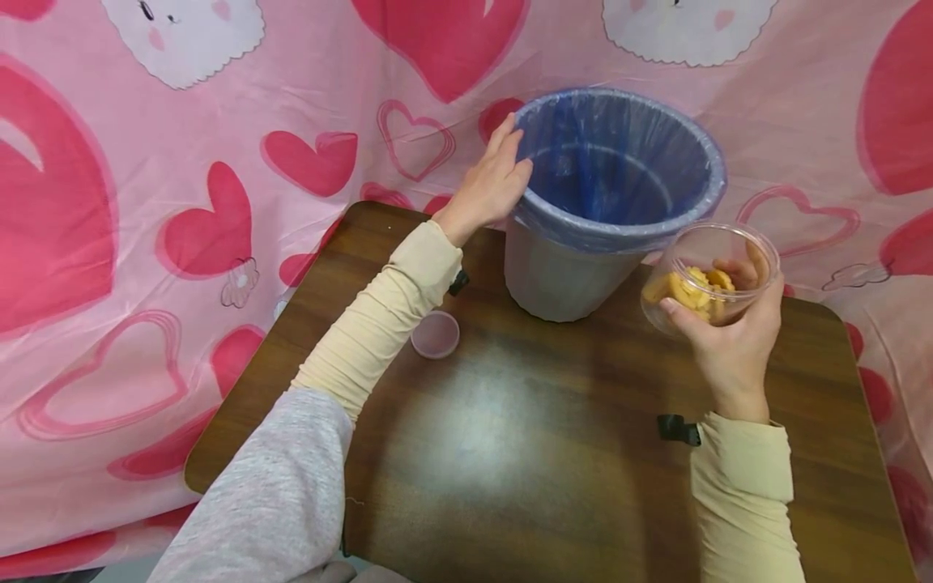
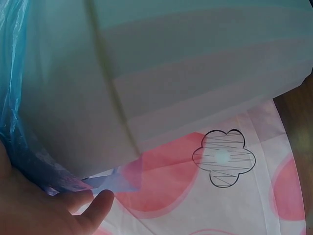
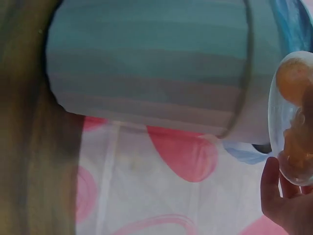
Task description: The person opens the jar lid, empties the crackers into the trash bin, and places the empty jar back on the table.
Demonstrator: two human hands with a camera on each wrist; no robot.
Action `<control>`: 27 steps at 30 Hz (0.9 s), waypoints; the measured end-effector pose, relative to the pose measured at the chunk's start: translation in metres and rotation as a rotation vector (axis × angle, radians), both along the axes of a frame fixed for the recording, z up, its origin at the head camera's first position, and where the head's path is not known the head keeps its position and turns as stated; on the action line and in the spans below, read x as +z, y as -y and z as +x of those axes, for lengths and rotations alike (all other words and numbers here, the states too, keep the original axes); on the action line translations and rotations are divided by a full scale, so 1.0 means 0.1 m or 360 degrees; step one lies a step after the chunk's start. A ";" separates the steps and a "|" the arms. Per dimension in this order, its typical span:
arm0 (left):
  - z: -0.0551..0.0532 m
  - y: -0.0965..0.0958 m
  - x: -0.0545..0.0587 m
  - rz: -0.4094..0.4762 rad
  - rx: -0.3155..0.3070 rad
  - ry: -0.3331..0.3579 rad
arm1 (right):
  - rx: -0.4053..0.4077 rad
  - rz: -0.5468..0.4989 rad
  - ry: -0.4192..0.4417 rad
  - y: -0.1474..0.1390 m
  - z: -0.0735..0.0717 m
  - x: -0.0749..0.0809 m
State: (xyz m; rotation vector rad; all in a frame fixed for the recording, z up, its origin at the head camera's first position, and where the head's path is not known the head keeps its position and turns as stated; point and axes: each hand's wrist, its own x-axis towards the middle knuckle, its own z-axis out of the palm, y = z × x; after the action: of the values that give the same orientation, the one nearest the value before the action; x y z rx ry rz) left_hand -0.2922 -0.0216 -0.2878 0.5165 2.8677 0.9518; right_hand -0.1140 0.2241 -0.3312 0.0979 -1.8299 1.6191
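Note:
A grey bin (image 1: 557, 279) lined with a blue plastic bag (image 1: 608, 228) stands at the back of the table. My left hand (image 1: 490, 188) rests on the left side of its rim, fingers stretched out along the bag's folded edge. In the left wrist view, the fingertips (image 2: 102, 205) lie beside the blue plastic. My right hand (image 1: 739, 352) grips a clear plastic jar (image 1: 663, 271), held tilted by the bin's right front rim. Several yellow-orange pieces (image 1: 696, 291) lie inside the jar, whose mouth is uncovered. The right wrist view catches the jar (image 3: 275, 122) at its right edge.
A round, clear lid (image 1: 435, 335) lies on the brown wooden table (image 1: 510, 453), left of the bin and near my left forearm. Behind the table hangs a pink cloth (image 1: 313, 73) printed with hearts. Black straps (image 1: 678, 429) show at both wrists.

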 end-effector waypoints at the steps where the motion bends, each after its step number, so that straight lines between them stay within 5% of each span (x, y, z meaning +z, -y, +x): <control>1: 0.00 0.00 0.00 0.0001 0.0001 -0.0001 | -0.0031 0.0025 0.0020 0.00 0.00 0.03; 8: 0.00 0.01 0.00 -0.0010 0.0003 -0.0009 | -0.0045 -0.0044 0.0067 -0.05 -0.07 0.23; 27: 0.01 0.01 0.01 -0.0058 0.0001 -0.0021 | -0.0229 0.0449 0.0244 -0.22 -0.30 0.65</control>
State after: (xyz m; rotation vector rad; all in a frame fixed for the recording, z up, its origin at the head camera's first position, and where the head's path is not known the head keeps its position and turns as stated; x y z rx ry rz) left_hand -0.2915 -0.0230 -0.2867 0.5208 2.8911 0.8979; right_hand -0.1437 0.2466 -0.2660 -0.0341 -2.1241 1.2932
